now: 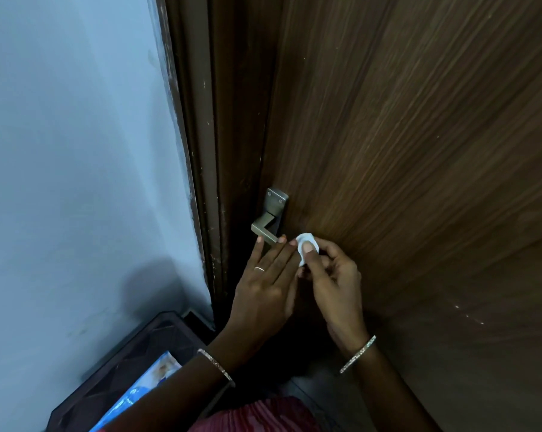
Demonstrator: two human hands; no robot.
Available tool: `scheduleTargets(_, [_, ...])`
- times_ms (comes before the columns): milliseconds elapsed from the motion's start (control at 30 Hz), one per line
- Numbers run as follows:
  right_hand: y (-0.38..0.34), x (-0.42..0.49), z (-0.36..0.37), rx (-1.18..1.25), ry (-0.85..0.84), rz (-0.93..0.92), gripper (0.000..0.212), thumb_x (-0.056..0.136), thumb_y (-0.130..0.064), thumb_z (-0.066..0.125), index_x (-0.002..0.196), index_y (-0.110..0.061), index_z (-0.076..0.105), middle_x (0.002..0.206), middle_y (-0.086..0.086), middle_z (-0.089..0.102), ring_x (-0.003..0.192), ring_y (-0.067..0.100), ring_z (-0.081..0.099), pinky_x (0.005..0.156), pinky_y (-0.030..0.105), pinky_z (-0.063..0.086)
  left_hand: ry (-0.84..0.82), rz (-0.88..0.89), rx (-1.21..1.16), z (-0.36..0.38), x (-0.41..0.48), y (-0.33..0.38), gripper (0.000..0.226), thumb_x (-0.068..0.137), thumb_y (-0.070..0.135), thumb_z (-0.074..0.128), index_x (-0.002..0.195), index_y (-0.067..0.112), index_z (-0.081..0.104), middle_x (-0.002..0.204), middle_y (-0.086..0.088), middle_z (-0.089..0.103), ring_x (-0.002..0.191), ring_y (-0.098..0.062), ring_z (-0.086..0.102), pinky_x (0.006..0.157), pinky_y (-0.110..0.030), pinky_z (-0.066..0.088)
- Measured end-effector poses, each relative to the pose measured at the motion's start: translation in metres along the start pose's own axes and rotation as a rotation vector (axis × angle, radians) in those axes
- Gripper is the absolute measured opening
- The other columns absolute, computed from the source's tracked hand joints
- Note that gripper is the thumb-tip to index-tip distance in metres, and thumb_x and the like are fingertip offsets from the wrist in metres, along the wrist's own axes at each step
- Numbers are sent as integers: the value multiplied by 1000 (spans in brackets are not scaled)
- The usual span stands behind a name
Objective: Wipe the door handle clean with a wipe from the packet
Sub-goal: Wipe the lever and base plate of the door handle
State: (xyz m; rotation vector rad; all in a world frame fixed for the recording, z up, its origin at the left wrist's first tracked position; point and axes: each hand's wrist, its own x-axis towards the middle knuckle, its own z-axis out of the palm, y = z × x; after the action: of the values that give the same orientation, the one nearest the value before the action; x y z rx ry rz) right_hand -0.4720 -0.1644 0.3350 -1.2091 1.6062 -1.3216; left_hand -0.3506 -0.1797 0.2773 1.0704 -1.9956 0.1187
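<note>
A square-edged metal door handle (265, 229) on its backplate sits at the left edge of a dark wooden door (403, 151). My right hand (332, 282) pinches a small folded white wipe (305, 249) between thumb and fingers, just right of the lever's free end. My left hand (268, 285) reaches up with straight fingers, and its fingertips touch the lever's underside and end. The blue wipe packet (145, 391) lies low at the left, partly hidden by my left forearm.
A pale blue wall (76, 151) fills the left side and meets the brown door frame (207, 151). A dark plastic stool or crate (123, 363) stands against the wall below and carries the packet. Red cloth shows at the bottom edge.
</note>
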Motion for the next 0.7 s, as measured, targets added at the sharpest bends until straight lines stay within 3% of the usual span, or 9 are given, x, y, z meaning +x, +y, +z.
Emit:
scheduleTargets(100, [-2, 6, -4, 2, -55, -19, 21, 94, -31, 67, 114, -29, 72, 78, 3, 79, 77, 14, 77, 78, 38, 62, 29, -27, -65, -4, 3, -3, 35, 95, 16, 59, 128, 7, 67, 134, -8, 66, 136, -25, 50, 120, -56, 22])
scheduleTargets(167, [-1, 7, -5, -99, -50, -89, 21, 94, -28, 67, 115, -30, 70, 78, 4, 78, 75, 17, 76, 74, 41, 62, 100, -135, -156, -9, 4, -7, 30, 93, 15, 62, 120, 9, 71, 129, -5, 69, 133, -23, 53, 119, -53, 25])
scheduleTargets(267, [1, 5, -6, -267, 27, -195, 17, 90, -33, 71, 105, -30, 62, 71, -7, 75, 64, 5, 71, 60, 25, 57, 229, -488, -300, -20, 5, -7, 26, 91, 18, 65, 117, 15, 69, 120, 4, 70, 120, -10, 58, 107, -39, 44])
scheduleTargets(333, [2, 2, -4, -339, 77, -242, 18, 89, -37, 73, 93, -25, 60, 66, -10, 71, 61, 0, 68, 53, 17, 51, 216, -768, -385, -26, 9, -10, 29, 93, 21, 63, 122, 21, 64, 117, 8, 70, 111, -4, 62, 98, -35, 51])
scheduleTargets(467, [-2, 2, 4, -498, 116, -381, 13, 91, -33, 71, 89, -20, 71, 82, -9, 73, 70, 3, 65, 64, 19, 52, 57, -1244, -847, -32, 26, -28, 35, 98, 22, 57, 133, 26, 60, 119, 5, 72, 113, -12, 64, 106, -41, 48])
scheduleTargets(567, [-11, 8, 22, -710, 132, -445, 15, 92, -27, 69, 94, -14, 77, 99, 0, 67, 89, 17, 60, 77, 30, 51, 79, -1361, -1159, -29, 39, -30, 30, 99, 10, 53, 124, 16, 67, 119, -9, 72, 113, -25, 67, 103, -45, 50])
scheduleTargets(700, [-24, 11, 53, -940, 58, -531, 18, 87, -17, 70, 105, -16, 74, 100, 5, 64, 92, 25, 57, 78, 37, 50, 121, -1324, -1203, -25, 38, -29, 30, 99, 5, 50, 121, 11, 69, 118, -14, 73, 114, -33, 66, 102, -47, 50])
